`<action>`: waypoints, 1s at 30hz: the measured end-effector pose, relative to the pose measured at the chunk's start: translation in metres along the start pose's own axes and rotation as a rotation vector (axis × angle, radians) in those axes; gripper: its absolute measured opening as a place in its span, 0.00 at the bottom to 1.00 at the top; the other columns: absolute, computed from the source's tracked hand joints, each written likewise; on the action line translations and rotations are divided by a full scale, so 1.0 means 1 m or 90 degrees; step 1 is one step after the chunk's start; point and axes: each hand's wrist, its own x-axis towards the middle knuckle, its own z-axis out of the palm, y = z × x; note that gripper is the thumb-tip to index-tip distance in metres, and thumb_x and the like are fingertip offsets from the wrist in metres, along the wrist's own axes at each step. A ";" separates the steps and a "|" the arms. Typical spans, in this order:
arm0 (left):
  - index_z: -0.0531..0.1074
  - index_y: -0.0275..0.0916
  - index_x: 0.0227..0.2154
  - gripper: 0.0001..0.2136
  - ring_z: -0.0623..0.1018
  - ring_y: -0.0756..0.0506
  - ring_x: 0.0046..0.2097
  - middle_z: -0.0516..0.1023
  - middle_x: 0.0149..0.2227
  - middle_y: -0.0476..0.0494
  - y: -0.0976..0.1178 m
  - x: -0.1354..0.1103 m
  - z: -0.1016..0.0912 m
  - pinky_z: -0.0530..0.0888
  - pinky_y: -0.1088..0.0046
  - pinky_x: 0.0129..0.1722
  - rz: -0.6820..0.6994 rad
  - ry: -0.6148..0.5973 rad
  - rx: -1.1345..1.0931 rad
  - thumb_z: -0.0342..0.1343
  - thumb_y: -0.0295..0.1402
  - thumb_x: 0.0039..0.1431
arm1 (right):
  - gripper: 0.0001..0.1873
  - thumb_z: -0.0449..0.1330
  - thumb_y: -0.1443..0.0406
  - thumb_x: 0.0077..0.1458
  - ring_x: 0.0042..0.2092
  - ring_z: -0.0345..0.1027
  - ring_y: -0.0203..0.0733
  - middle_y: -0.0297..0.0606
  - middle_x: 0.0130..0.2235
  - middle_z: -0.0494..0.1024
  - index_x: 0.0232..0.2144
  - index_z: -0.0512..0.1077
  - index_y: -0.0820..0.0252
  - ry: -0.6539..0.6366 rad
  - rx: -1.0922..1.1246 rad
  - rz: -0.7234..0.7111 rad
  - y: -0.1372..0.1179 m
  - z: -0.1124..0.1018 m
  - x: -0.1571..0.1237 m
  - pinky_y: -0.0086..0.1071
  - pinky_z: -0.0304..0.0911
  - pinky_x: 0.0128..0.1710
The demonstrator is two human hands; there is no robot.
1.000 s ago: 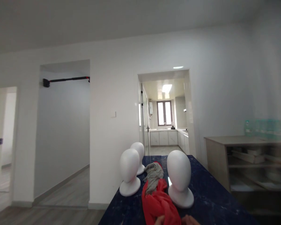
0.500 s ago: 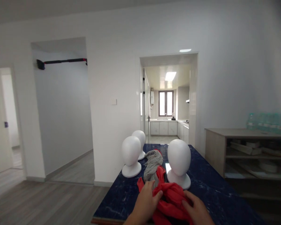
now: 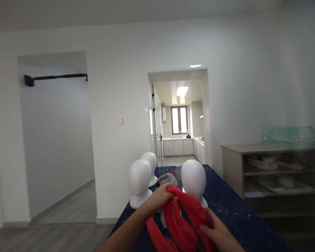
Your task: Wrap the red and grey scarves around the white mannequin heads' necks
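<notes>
A bunched red cloth (image 3: 178, 224), of a kind I cannot make out, hangs in loose folds between my hands over the near end of the table. My left hand (image 3: 161, 197) pinches its upper left edge. Lower on the right side, my right hand (image 3: 212, 227) grips the same cloth between thumb and fingers. Behind it lies a crumpled grey cloth (image 3: 167, 179) with a red edge, partly hidden by the red one. A white foam head (image 3: 193, 178) stands just beyond the cloth on the right. Two more, a nearer head (image 3: 140, 178) and a farther head (image 3: 149, 162), stand on the left.
The dark blue marbled table (image 3: 225, 206) stretches away toward a kitchen doorway. To the right, a wooden shelf unit (image 3: 232, 171) bears green-tinted plastic bottles (image 3: 291, 136) on top and trays inside. A black and red pole (image 3: 57, 76) crosses a left-hand opening.
My left hand has raised its part of the red cloth, which now hangs more stretched out. My right hand keeps hold on its side. The view has shifted slightly right and up.
</notes>
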 end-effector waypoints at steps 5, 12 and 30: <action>0.73 0.41 0.33 0.06 0.76 0.47 0.30 0.77 0.28 0.50 0.088 0.011 -0.006 0.67 0.73 0.29 0.114 0.001 0.151 0.57 0.35 0.53 | 0.38 0.78 0.58 0.43 0.60 0.73 0.61 0.45 0.57 0.80 0.57 0.73 0.52 0.062 -0.013 -0.101 -0.043 0.037 0.032 0.55 0.65 0.63; 0.77 0.42 0.38 0.10 0.79 0.46 0.36 0.82 0.35 0.47 0.187 0.018 0.003 0.70 0.72 0.34 0.306 0.067 0.280 0.56 0.30 0.52 | 0.41 0.79 0.56 0.43 0.54 0.77 0.57 0.44 0.52 0.84 0.58 0.73 0.55 -0.006 0.171 -0.061 -0.127 0.090 0.047 0.52 0.68 0.59; 0.77 0.41 0.41 0.10 0.79 0.47 0.40 0.83 0.41 0.45 0.287 -0.008 -0.053 0.73 0.70 0.39 0.613 0.120 0.315 0.53 0.27 0.61 | 0.10 0.65 0.58 0.58 0.23 0.70 0.39 0.31 0.21 0.75 0.34 0.76 0.59 -0.104 -0.024 0.047 -0.243 -0.049 0.037 0.41 0.75 0.35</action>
